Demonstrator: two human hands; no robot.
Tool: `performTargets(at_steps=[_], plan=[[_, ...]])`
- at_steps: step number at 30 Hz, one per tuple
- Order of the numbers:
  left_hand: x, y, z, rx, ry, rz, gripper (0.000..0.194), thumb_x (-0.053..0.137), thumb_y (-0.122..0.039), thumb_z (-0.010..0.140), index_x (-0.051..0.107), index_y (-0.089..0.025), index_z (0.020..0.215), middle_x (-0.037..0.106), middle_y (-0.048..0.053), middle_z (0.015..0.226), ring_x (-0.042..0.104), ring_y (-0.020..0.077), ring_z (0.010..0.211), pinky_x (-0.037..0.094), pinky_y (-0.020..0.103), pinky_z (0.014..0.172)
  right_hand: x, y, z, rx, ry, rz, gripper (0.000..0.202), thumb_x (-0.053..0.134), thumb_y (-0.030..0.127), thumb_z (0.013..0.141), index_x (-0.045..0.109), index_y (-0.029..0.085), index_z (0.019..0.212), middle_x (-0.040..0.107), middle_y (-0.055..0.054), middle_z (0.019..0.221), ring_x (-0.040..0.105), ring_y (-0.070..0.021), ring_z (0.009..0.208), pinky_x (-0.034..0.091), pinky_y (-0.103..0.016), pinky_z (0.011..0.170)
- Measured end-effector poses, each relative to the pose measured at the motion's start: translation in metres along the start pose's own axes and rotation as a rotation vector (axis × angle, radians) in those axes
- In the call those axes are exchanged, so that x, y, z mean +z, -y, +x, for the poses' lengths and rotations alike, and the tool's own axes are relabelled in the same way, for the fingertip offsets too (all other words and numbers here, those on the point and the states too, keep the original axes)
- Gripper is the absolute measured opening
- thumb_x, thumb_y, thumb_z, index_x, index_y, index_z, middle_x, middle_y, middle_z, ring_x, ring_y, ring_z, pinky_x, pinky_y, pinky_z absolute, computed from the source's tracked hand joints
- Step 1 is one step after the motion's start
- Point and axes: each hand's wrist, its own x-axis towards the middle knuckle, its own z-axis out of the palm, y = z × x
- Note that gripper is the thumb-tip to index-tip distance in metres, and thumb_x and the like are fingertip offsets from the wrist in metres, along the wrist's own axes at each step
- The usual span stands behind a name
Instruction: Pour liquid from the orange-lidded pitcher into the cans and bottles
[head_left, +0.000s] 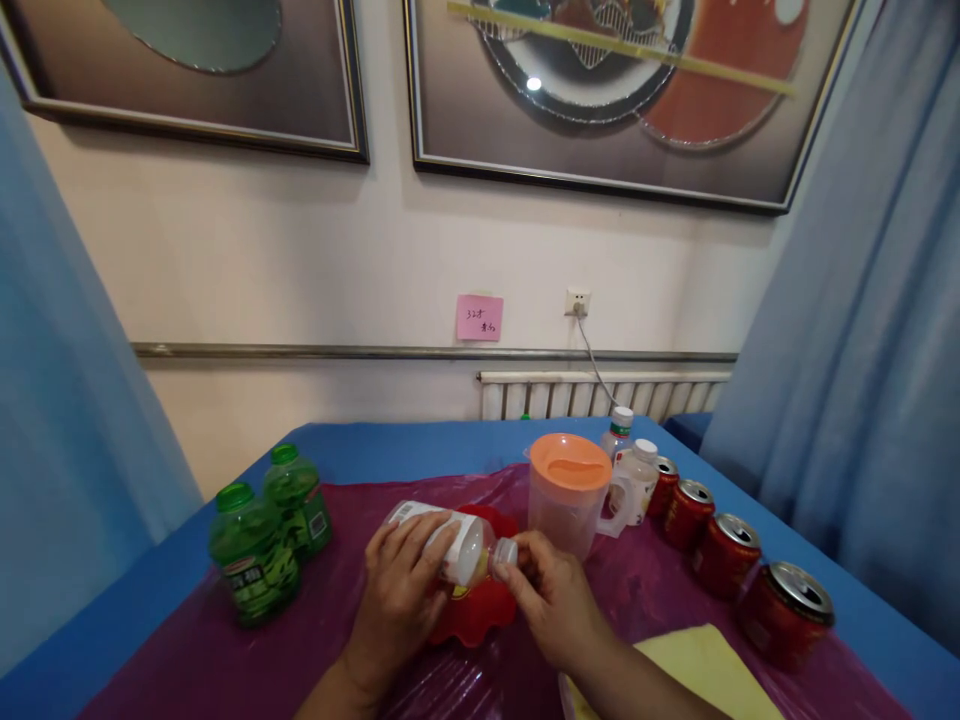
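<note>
My left hand (401, 575) is wrapped round a clear plastic bottle (466, 550) with a white label, which lies tilted on its side with its neck to the right. The fingertips of my right hand (551, 590) pinch the pale cap (505, 556) at the bottle's neck. Both are held above a red scalloped dish (476, 612). Just behind my right hand stands a clear pitcher (562, 513) with an orange lid (571, 462).
Two green bottles (255, 565) stand at the left. Several red cans (727, 553) line the right side, near two capped bottles (637, 480). A yellow cloth (701, 670) lies beside my right forearm, on purple sheeting (330, 610) over the blue table (360, 447).
</note>
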Motion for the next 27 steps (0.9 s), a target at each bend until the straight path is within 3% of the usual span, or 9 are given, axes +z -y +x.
performTargets(at_steps=[6, 10, 16, 19, 21, 24, 27], plan=[[0.002, 0.002, -0.005, -0.007, -0.028, -0.044, 0.049, 0.054, -0.010, 0.082, 0.060, -0.024, 0.129, 0.072, 0.010, 0.122, 0.062, 0.0280, 0.115, 0.036, 0.047, 0.105, 0.002, -0.001, -0.004, -0.049, 0.018, -0.116, 0.016, 0.058, 0.032, 0.095, 0.064, 0.019, 0.101, 0.070, -0.003, 0.080, 0.066, -0.0168, 0.069, 0.049, -0.025, 0.064], [0.001, 0.003, -0.008, -0.019, -0.012, -0.057, 0.050, 0.056, -0.010, 0.082, 0.060, -0.024, 0.129, 0.072, 0.010, 0.123, 0.062, 0.0286, 0.115, 0.037, 0.047, 0.104, 0.001, -0.005, -0.005, -0.156, 0.032, -0.251, 0.017, 0.059, 0.027, 0.094, 0.063, 0.019, 0.109, 0.072, -0.005, 0.088, 0.067, -0.0181, 0.076, 0.052, -0.028, 0.071], [0.001, 0.006, -0.010, -0.014, 0.030, -0.052, 0.051, 0.058, -0.019, 0.083, 0.057, -0.025, 0.134, 0.071, 0.011, 0.125, 0.062, 0.0288, 0.115, 0.040, 0.046, 0.104, -0.007, -0.011, -0.007, -0.470, -0.006, -0.424, 0.048, 0.053, 0.009, 0.090, 0.054, 0.024, 0.136, 0.064, -0.012, 0.127, 0.063, -0.0235, 0.116, 0.053, -0.040, 0.098], [0.002, 0.006, -0.011, -0.029, 0.034, -0.040, 0.050, 0.059, -0.021, 0.085, 0.056, -0.024, 0.135, 0.069, 0.012, 0.127, 0.061, 0.0295, 0.116, 0.040, 0.046, 0.103, -0.012, -0.005, -0.010, -0.444, 0.000, -0.407, 0.064, 0.057, 0.012, 0.089, 0.042, 0.027, 0.148, 0.051, -0.013, 0.145, 0.053, -0.0258, 0.132, 0.048, -0.044, 0.106], [0.003, 0.004, -0.012, -0.023, 0.036, -0.046, 0.050, 0.059, -0.019, 0.085, 0.056, -0.024, 0.135, 0.069, 0.012, 0.127, 0.060, 0.0296, 0.117, 0.039, 0.047, 0.104, -0.013, 0.000, -0.010, -0.330, -0.007, -0.363, 0.067, 0.063, 0.022, 0.089, 0.038, 0.023, 0.151, 0.053, -0.015, 0.144, 0.055, -0.0278, 0.130, 0.049, -0.045, 0.105], [0.003, 0.002, -0.012, -0.014, 0.052, -0.062, 0.051, 0.059, -0.014, 0.085, 0.056, -0.024, 0.135, 0.068, 0.012, 0.128, 0.059, 0.0292, 0.119, 0.038, 0.048, 0.105, -0.011, 0.001, -0.008, -0.202, 0.023, -0.315, 0.040, 0.057, 0.027, 0.096, 0.053, 0.019, 0.135, 0.069, -0.012, 0.116, 0.068, -0.0240, 0.103, 0.058, -0.040, 0.090], [0.004, 0.001, -0.014, -0.013, 0.078, -0.067, 0.053, 0.058, -0.012, 0.084, 0.055, -0.024, 0.135, 0.067, 0.012, 0.130, 0.058, 0.0294, 0.121, 0.037, 0.049, 0.106, -0.010, -0.004, -0.007, -0.302, 0.033, -0.383, 0.030, 0.054, 0.021, 0.095, 0.059, 0.019, 0.125, 0.071, -0.011, 0.110, 0.068, -0.0240, 0.099, 0.057, -0.040, 0.087]])
